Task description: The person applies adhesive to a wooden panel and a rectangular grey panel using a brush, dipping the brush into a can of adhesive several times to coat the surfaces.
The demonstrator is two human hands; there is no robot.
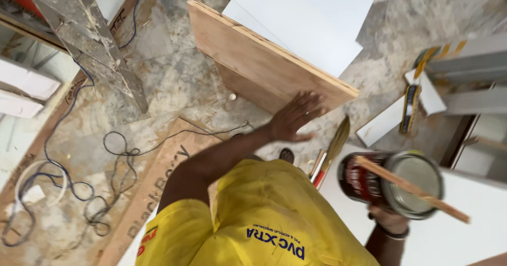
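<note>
Two hands busy: left hand, fingers spread wide, steadies the plywood board at twelve o'clock; right hand grips a tin with a stick across it at four o'clock. Any spreading from the tin wants the board held firm.

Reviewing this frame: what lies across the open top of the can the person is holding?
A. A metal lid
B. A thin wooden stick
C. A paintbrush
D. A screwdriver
B. A thin wooden stick lies slanted across the rim of the open can, which the right hand grips from below, while the left hand reaches toward the plywood board.
</note>
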